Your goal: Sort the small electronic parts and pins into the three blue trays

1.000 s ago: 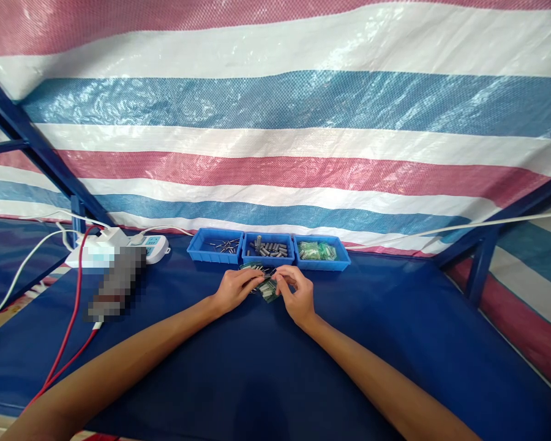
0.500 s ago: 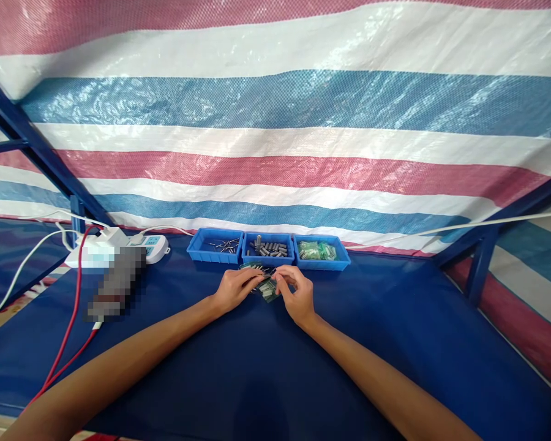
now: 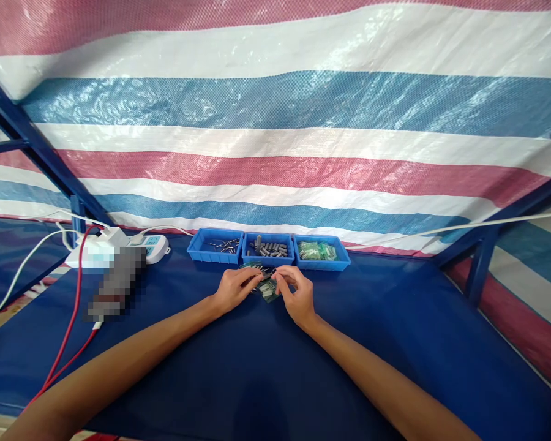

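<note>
My left hand (image 3: 236, 288) and my right hand (image 3: 296, 294) meet just in front of the blue trays. Both are closed in a pinch at a small thin metal piece (image 3: 267, 275) between the fingertips; its exact kind is too small to make out. Below the fingers lies a small green-and-clear packet (image 3: 269, 292) with pale pieces in it. Another dark green bit (image 3: 250, 266) shows behind my left fingertips, partly hidden by the hand.
Three blue trays stand in a row: thin metal rods (image 3: 227, 246) in the left, short grey cylinders (image 3: 273, 249) with one upright in the middle, green packets (image 3: 319, 251) in the right. At left are a power strip (image 3: 155, 248), a blurred-out dark object (image 3: 118, 285) and a red cable (image 3: 76, 318).
My hands have barely moved; the fingertips shift very slightly around the small metal piece. Trays and packets stay where they were.
</note>
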Tool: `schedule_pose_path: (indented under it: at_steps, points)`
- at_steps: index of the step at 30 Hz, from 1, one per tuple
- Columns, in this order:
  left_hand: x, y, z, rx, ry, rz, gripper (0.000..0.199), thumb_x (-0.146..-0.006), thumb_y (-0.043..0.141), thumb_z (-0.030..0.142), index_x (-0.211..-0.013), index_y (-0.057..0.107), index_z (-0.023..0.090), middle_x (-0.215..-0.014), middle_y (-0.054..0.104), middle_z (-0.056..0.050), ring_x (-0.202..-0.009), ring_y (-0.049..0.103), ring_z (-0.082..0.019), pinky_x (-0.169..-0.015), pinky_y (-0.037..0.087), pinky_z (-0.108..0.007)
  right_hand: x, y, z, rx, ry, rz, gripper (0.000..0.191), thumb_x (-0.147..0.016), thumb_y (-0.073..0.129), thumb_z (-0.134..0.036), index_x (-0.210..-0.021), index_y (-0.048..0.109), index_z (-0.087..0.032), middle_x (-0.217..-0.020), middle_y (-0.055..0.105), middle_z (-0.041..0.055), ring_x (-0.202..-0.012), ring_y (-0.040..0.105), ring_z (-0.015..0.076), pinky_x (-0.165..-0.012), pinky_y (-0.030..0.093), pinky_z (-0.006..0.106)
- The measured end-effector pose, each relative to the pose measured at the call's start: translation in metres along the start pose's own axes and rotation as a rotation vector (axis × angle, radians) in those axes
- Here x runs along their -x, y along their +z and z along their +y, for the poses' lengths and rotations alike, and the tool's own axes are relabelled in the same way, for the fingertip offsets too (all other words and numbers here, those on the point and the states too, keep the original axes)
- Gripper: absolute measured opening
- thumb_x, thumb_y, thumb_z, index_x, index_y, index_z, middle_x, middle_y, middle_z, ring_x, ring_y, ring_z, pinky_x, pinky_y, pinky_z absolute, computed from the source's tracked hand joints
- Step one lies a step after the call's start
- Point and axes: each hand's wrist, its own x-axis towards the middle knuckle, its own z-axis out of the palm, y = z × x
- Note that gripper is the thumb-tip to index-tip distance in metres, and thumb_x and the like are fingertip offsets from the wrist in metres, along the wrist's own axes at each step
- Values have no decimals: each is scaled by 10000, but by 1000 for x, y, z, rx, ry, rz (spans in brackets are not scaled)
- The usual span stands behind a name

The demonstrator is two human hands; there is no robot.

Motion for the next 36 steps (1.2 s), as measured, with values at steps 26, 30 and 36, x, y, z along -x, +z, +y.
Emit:
schedule_pose_path:
  at_steps: [26,30,36]
  points:
    - [2,2,-2,-21,-2,27,142,-880,563,248,-906,663,151,-760,710,-25,-559,617,-95,-538,453,-183,-1,-1,-3,25,-16,-22,129,-900,504,-267,-933,603,-192,-883,659,52,-510,564,103,-519,485,250]
    - [1,2,-1,-25,8,29,134,-881,560,238,-901,658,148,-735,703,-16,-539,595,-85,-533,440,-181,-1,0,-3,22,-24,-17,130,-900,504,-264,-931,604,-187,-880,659,52,-504,563,99,-514,483,246]
    - [1,2,-1,-38,3,35,130,-877,565,239,-892,658,150,-713,694,-6,-518,575,-76,-520,425,-179,-1,0,-2,27,-29,-17,117,-897,507,-246,-924,605,-190,-876,660,48,-504,562,99,-512,477,247]
